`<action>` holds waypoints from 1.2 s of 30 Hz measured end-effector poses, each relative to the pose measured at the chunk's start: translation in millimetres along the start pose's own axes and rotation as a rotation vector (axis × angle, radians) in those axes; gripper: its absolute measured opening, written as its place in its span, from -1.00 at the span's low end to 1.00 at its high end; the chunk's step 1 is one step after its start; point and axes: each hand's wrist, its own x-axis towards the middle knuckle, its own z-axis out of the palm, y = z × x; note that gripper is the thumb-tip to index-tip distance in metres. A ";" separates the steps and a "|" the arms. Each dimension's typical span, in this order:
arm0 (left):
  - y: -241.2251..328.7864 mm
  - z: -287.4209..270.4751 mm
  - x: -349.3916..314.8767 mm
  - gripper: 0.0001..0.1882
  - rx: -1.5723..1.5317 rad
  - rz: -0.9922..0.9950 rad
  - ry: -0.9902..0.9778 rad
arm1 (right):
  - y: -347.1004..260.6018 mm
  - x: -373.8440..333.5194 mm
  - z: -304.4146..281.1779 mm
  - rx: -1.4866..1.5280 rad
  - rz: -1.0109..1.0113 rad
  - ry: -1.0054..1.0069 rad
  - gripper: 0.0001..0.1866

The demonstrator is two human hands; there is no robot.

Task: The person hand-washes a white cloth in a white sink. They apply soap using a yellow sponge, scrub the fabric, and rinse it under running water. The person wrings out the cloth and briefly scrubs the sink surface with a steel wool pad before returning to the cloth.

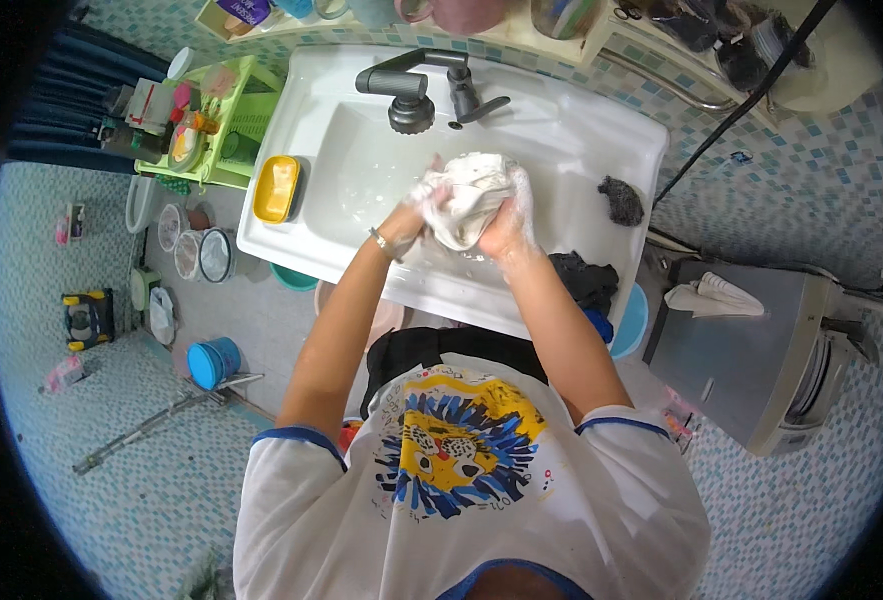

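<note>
Step in hand, by the look of it: hand-washing, rubbing lather through a white cloth [473, 188] held over the sink [356, 150]
Left hand [429, 200] grasping the cloth's left side, fingers blurred and foamy; right hand [504, 235] gripping its lower right, fingers partly hidden
Cloth: limp, wet-looking, bunched into a rounded wad, deep folds, lather along the edge
Next move likely calls for a firm two-handed hold on slick fabric, turning inner folds outward, ahead of any rinse under the dark grey tap [411, 90]
Sink: smooth, glossy white, rounded corners
Left rim: yellow tray [277, 190], rounded rectangle, hard-looking
Right side: dark grey cloth [621, 202], crumpled, rough-textured; dark garments [583, 283] heaped at the front corner
</note>
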 end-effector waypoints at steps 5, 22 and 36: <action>-16.0 14.9 -21.2 -0.56 -0.098 -0.054 -0.101 | 15.4 6.7 -9.1 -0.113 -0.095 -0.007 -0.59; -1.2 49.5 21.4 -0.65 1.245 0.572 0.475 | 30.5 11.4 -21.3 -0.076 -0.039 0.172 -0.48; -1.8 89.7 -19.5 -0.69 1.162 0.985 0.587 | 19.1 45.6 -66.3 -0.305 -0.080 0.042 -0.67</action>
